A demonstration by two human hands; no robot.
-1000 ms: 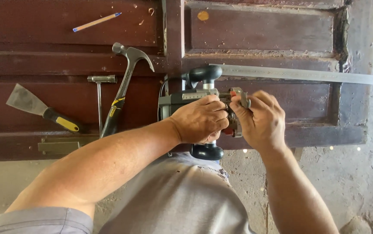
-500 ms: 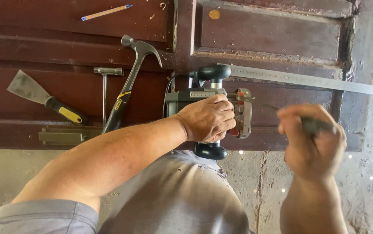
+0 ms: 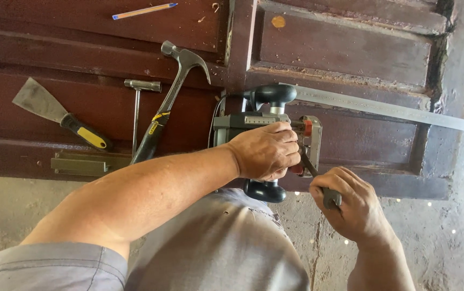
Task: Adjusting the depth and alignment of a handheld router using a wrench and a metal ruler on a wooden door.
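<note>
The left hand's fingers (image 3: 283,156) are curled tight over the top of a router (image 3: 264,143), clamping its grey body and apparently steadying it while the other hand works. The right hand (image 3: 353,207) is closed in a fist around the dark handle of a slim wrench (image 3: 318,180), whose shaft slants up to the left so its tip meets the router's side near a red part; the grip looks suited to turning a fitting there, though the contact point itself is hidden behind the left fingers.

The router is a boxy grey tool with two rounded black knobs, one on the far side and one on the near side, and a pale metal plate on its right face. It sits on a dark reddish wooden door (image 3: 350,129) lying flat, near the door's near edge and about mid-frame.

A long metal straightedge (image 3: 393,110) runs from behind the router out to the right. To the left lie a claw hammer (image 3: 170,97), a T-shaped socket key (image 3: 137,108), a putty knife (image 3: 59,113) with a yellow and black handle, and a metal hinge plate (image 3: 89,163). A pencil (image 3: 143,11) rests at the far edge. Beyond the door's near edge the floor (image 3: 447,237) is rough concrete.
</note>
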